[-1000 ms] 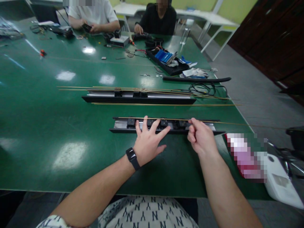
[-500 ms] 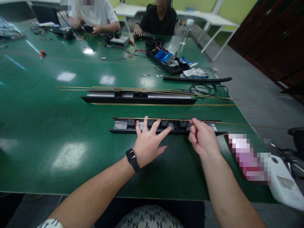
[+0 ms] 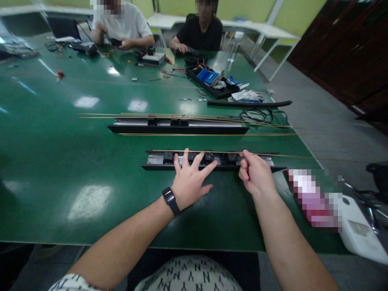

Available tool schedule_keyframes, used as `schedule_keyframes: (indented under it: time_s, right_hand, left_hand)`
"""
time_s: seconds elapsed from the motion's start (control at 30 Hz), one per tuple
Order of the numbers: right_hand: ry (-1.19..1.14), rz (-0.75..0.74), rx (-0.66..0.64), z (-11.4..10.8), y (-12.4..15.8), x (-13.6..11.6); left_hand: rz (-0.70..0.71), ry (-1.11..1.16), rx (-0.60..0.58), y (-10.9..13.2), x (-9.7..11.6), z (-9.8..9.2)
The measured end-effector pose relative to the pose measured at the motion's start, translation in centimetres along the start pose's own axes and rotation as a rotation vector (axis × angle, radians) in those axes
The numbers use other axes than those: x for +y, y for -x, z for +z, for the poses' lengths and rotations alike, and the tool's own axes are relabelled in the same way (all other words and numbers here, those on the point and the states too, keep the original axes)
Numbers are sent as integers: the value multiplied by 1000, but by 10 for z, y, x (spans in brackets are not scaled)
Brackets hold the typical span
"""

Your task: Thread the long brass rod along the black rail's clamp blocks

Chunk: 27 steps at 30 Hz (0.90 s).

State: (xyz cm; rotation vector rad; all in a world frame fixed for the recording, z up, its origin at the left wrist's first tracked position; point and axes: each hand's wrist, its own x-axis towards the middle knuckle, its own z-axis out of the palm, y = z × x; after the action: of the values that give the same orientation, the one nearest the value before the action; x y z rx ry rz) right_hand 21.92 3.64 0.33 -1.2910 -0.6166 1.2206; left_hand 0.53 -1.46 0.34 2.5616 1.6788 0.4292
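Observation:
My left hand (image 3: pixel 191 178), a dark watch on its wrist, lies with fingers spread over the near black rail (image 3: pixel 157 167). Its fingertips reach the black blocks (image 3: pixel 168 157) set in the rail's metallic channel. My right hand (image 3: pixel 253 169) is closed in a pinch on a thin golden rod (image 3: pixel 291 156) at the rail's right part. That rod runs along the rail's far edge and sticks out past its right end. Beyond, a second black rail (image 3: pixel 178 129) holds several black blocks, with more thin golden rods lying over and beside it.
At the back sit two people (image 3: pixel 130 24) (image 3: pixel 203 34). A black tray (image 3: pixel 216 91) with blue packs, white gloves (image 3: pixel 247 95), a black strip (image 3: pixel 250 104) and coiled cable (image 3: pixel 257 115) lie behind the rails. A white device (image 3: pixel 360 230) is at right.
The camera view has shifted slightly. Both hands keep nearly the same place on the near rail, the left spread and the right pinching the rod.

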Motion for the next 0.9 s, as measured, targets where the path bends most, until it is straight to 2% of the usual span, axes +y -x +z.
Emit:
schedule_keyframes:
  time_s: [0.9]
  right_hand:
    - [-7,20,7,1,2,-1]
  left_hand:
    - [-6,3,-10,-2,1,-1]
